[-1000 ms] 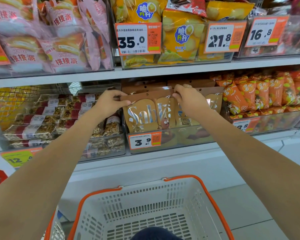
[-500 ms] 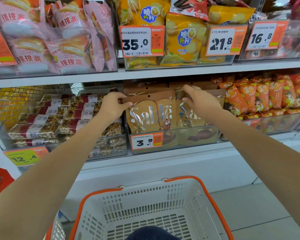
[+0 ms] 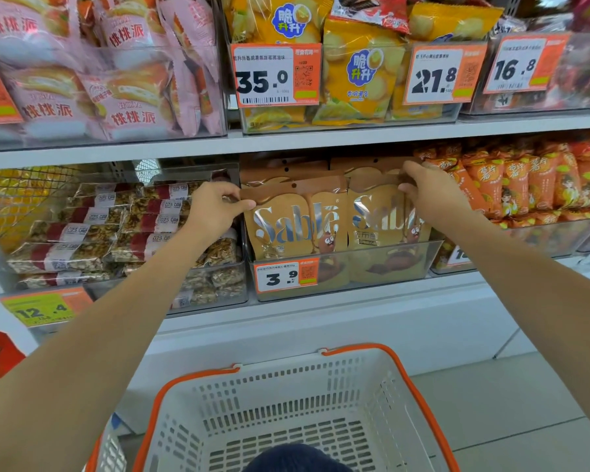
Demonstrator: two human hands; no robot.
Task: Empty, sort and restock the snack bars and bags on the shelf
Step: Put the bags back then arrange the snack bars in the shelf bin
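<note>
Head view, left hand (image 3: 215,209) pinching left Sablé bag (image 3: 295,226), right hand (image 3: 430,195) gripping right bag (image 3: 378,223)

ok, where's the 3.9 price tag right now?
Head view, centre: the 3.9 price tag sits on the clear bin front, below the Sable bags, right of the nut bars.

One head-worn wide-angle view faces the snack shelf (image 3: 321,139) from close in front, at arm's reach, tilted downward so the basket (image 3: 280,403) sits below the shelf; no second view shares the scene
</note>
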